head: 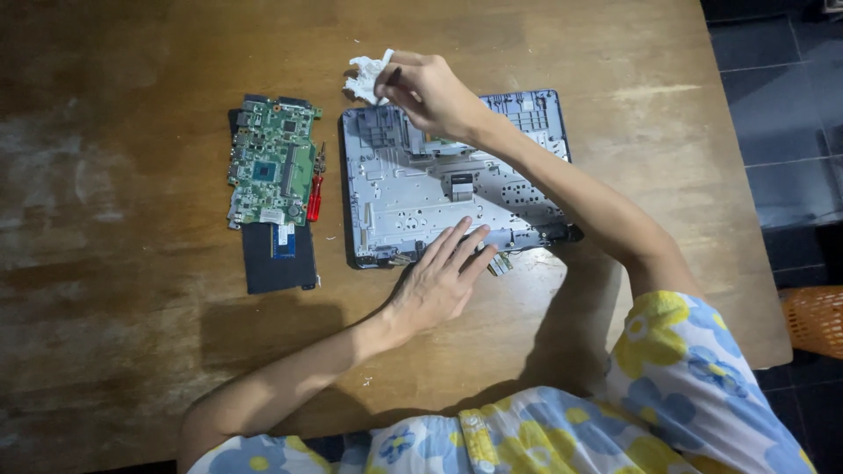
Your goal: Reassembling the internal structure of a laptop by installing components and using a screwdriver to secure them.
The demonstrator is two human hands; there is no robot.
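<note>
Laptop chassis [439,189] under left hand [439,281]; right hand [430,88] pinches tissue [367,75], prob. crumpled.

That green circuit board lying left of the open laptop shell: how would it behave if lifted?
The green circuit board looks thin and flat, so probably light and stiff. Its exposed chips suggest it is fragile. It rests on a dark panel, so it may slide if pushed.

Table [132,175] is worn wood, brown varnish scuffed, pale dull patches, low sheen. Opened laptop chassis [413,189]: matt silver-grey stamped metal inside, dark plastic rim. Circuit board [268,162] green, slightly glossy laminate with shiny metal bits; lies on a flat black matt slab [277,259]. Small tool [314,197] beside it has red glossy plastic. Right hand [430,92] pinches crumpled white tissue [364,75], soft paper, matt. Sleeve [694,369] printed floral cloth, matt
</note>
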